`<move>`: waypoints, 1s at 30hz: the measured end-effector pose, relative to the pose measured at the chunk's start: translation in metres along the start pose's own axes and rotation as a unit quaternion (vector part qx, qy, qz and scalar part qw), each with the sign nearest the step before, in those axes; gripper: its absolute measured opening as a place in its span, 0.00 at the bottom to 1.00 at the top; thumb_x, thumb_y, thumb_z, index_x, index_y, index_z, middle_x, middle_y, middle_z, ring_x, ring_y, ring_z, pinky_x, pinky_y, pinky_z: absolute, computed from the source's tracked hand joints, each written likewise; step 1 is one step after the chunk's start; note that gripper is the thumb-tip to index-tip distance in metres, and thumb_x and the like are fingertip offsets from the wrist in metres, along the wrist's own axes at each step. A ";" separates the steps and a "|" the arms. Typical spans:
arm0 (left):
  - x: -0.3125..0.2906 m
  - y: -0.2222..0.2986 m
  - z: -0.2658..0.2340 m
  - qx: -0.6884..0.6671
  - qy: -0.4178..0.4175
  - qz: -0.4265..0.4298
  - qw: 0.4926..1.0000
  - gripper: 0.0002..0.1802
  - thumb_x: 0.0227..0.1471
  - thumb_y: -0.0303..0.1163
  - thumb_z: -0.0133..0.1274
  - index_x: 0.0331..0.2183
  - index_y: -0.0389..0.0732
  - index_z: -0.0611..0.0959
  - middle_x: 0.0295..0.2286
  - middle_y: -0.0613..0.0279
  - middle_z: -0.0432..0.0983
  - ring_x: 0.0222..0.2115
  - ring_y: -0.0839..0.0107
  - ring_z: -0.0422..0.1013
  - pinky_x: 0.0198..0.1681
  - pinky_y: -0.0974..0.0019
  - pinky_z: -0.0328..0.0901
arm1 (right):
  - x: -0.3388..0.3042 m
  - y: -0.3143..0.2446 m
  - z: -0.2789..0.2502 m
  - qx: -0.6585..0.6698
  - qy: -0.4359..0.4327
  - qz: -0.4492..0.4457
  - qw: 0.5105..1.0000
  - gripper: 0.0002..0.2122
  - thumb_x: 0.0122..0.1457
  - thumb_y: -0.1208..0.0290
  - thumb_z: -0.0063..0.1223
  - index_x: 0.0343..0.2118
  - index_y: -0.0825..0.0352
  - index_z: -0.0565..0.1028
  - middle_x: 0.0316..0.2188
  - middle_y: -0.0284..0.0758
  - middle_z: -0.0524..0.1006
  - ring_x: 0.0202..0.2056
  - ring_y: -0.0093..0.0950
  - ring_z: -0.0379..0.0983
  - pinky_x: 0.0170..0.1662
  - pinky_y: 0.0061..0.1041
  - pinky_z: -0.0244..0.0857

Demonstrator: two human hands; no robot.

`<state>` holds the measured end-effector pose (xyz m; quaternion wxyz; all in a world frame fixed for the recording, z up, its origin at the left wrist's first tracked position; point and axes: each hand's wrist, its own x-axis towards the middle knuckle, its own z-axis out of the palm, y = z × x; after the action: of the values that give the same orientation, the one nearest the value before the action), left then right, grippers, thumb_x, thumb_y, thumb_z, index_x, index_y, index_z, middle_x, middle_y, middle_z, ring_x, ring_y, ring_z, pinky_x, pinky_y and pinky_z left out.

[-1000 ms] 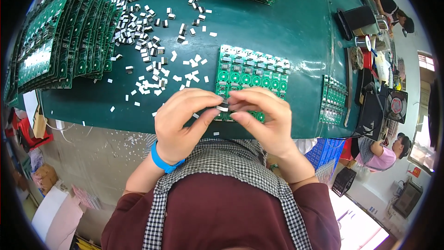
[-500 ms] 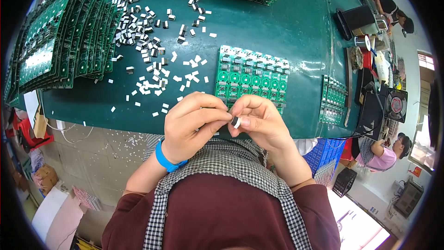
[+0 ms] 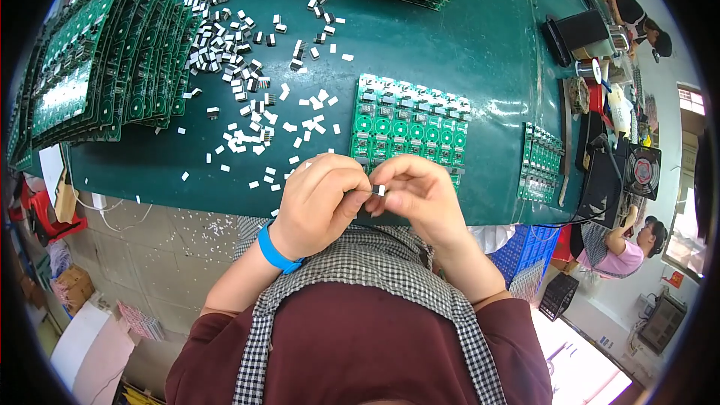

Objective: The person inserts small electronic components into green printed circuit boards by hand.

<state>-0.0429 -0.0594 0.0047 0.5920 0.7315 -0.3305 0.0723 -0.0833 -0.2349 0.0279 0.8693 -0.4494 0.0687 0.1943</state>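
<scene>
Green mat (image 3: 450, 37): panel (image 3: 409, 126) lies at 12 o'clock from my hands, long axis 9-to-3. Left hand (image 3: 319, 202) and right hand (image 3: 420, 195) meet at the near edge, fingertips pinched on one small white part (image 3: 380, 190). Right hand sits nearer the panel.

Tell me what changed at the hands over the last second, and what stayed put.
The left hand and right hand drew back from over the green panel of circuit boards toward the table's near edge, and a small white rectangular component now shows in the grip between their fingertips. Unmoved: the panel, the scattered small white components and the overlapping row of green boards at left.
</scene>
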 end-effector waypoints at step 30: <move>0.000 0.006 -0.002 -0.157 -0.017 -0.047 0.986 0.07 0.42 0.22 0.58 0.28 0.37 0.78 0.27 0.60 0.75 0.26 0.65 0.72 0.28 0.68 0.66 | -0.003 0.001 0.002 -0.459 0.038 -0.363 0.810 0.10 0.40 0.85 0.63 0.27 0.71 0.75 0.27 0.39 0.77 0.29 0.28 0.74 0.30 0.22 0.68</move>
<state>-0.0459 -0.0575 0.0101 0.6967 0.6450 -0.3132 -0.0209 -0.0865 -0.2340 0.0294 0.5655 -0.7955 -0.1637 -0.1432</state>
